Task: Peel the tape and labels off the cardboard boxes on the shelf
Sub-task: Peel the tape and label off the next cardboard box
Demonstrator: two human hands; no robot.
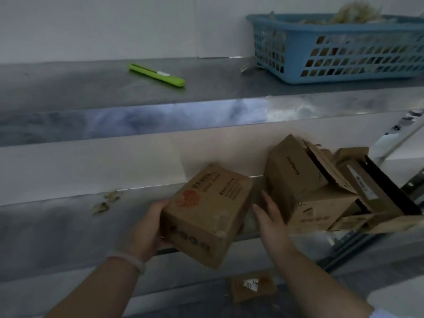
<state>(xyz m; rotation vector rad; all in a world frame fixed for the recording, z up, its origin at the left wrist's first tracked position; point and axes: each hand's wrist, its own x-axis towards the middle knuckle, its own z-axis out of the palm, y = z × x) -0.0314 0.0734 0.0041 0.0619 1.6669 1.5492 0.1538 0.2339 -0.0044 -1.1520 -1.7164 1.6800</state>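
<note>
The left hand (149,228) grips the printed cardboard box (206,210) by one end, tilted. The right hand (271,218) is just beside it, fingers straight. Further right are heaped opened boxes (321,191) and, up beyond, a blue basket (344,72) of pale crumpled scraps.

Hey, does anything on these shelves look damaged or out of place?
The piled boxes at the right end of the middle shelf lean askew, flaps torn and gaping. Small scraps lie loose farther left on it.

Dim light, white wall (91,24), steel upper shelf (68,88), steel lower shelf (57,226)
</note>
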